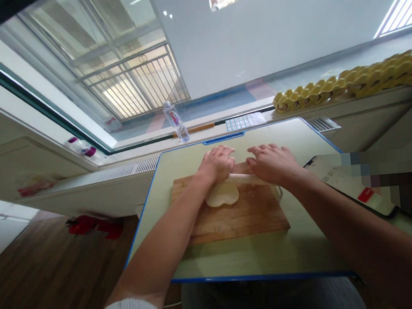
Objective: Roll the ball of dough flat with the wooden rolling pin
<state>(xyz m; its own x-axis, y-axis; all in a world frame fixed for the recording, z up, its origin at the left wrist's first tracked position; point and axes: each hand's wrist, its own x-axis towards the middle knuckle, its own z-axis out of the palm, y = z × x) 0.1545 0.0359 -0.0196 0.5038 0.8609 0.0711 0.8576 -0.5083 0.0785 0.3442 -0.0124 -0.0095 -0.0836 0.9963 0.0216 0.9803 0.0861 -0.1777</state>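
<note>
A pale rolling pin (247,178) lies across the far part of a wooden cutting board (240,221). My left hand (216,163) holds its left end under the palm, with the fingers bent forward over it. At the other end, my right hand (271,162) bears down on the pin in the same way, its fingers reaching past it. A flattened, pale piece of dough (223,195) rests on the board just on the near side of the pin, close to my left wrist. My hands cover both ends of the pin.
The board sits on a small blue-edged table (235,259). A phone (351,186) showing a timer lies at the right. Along the windowsill stand a clear plastic bottle (177,122), a second bottle (82,146) and yellow egg-carton-like trays (350,82). A radiator (132,169) runs below.
</note>
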